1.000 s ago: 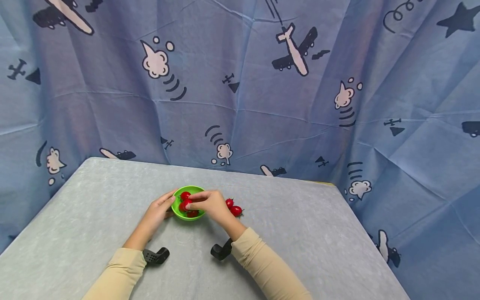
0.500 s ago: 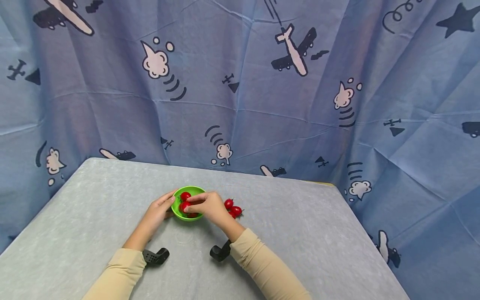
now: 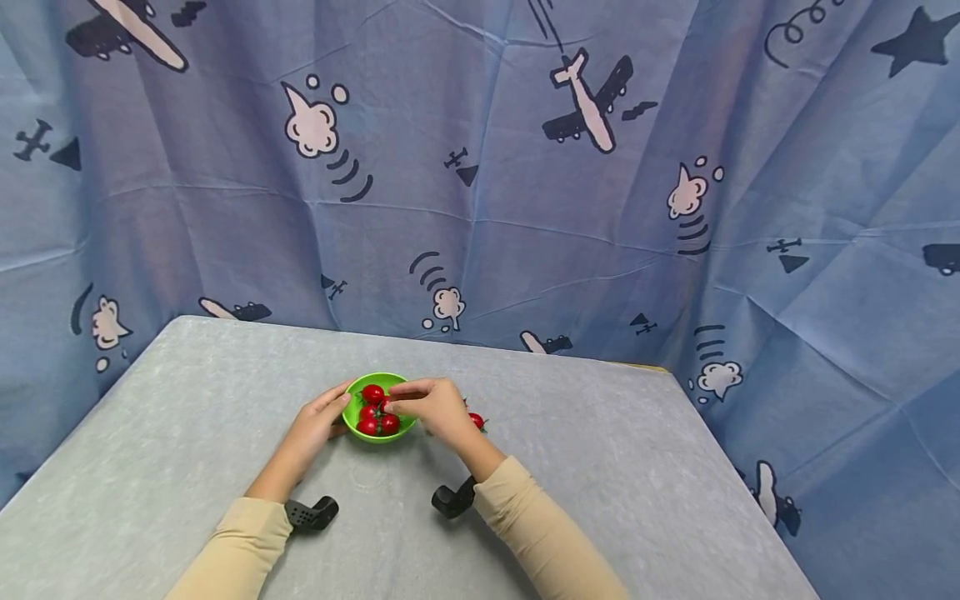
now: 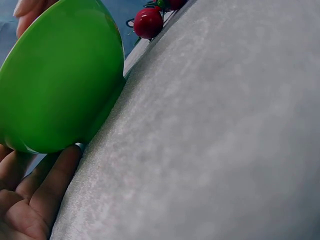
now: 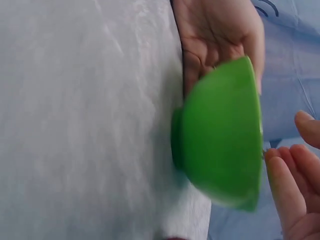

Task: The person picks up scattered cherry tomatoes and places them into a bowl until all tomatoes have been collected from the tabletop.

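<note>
A green bowl (image 3: 380, 435) stands on the table with several small red tomatoes (image 3: 368, 426) in it. My left hand (image 3: 313, 421) grips the bowl at its left side, thumb at the rim; in the left wrist view, its fingers (image 4: 57, 180) touch the bowl low on the wall. Over the bowl's right rim hovers my right hand (image 3: 438, 410). In the right wrist view, thumb and fingers of that hand stand apart just above the rim, with no tomato seen between them. Loose tomatoes (image 3: 476, 420) lie to the right, partly hidden by the right hand.
A light grey cloth covers the table (image 3: 600, 467). Behind it and to the right hangs a blue curtain (image 3: 495, 167) with airplane prints. Black wrist cameras (image 3: 453, 500) sit on both wrists.
My right hand has let go of a tomato in the bowl and drawn back to the right, so more tomatoes show there. My left hand has stayed on the bowl.
</note>
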Demonstrator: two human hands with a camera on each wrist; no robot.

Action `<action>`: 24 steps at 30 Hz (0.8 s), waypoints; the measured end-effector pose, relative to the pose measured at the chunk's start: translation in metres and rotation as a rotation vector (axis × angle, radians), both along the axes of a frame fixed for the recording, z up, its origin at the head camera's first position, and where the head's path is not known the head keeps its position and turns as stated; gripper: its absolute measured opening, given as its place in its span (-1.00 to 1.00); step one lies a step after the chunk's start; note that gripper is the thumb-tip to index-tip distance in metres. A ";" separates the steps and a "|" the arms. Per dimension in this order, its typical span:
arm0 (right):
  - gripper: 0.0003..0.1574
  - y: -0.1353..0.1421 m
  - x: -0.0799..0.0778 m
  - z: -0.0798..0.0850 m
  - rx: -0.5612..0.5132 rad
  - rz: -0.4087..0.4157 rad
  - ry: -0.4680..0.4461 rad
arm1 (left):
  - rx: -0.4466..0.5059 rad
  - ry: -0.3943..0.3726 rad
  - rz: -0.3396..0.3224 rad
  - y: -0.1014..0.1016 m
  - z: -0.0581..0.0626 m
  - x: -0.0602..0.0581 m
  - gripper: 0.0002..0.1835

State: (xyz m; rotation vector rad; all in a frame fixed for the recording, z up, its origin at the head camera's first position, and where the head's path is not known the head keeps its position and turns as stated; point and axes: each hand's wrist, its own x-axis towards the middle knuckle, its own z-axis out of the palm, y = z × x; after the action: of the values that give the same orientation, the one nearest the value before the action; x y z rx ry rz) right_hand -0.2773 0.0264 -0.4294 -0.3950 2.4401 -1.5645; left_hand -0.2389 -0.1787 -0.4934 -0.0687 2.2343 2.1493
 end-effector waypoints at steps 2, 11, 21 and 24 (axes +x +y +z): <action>-0.65 0.008 -0.001 0.002 -0.011 0.001 0.012 | -0.003 0.007 -0.003 0.001 0.001 0.001 -0.44; -0.68 0.040 -0.009 0.003 -0.030 -0.045 0.078 | 0.020 -0.012 0.002 0.002 0.005 0.003 -0.45; -0.65 0.069 -0.016 0.001 -0.061 -0.101 0.014 | 0.021 -0.013 0.004 0.001 0.004 0.003 -0.46; -0.65 0.077 -0.018 -0.002 -0.054 -0.118 0.006 | 0.015 -0.015 0.004 0.002 0.005 0.003 -0.45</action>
State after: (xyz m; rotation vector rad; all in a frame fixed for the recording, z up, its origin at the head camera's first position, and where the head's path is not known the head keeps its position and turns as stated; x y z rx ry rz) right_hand -0.2956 0.1036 -0.4313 -0.2693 2.4709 -1.6808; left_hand -0.2359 -0.1769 -0.4887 -0.0881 2.2116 2.1604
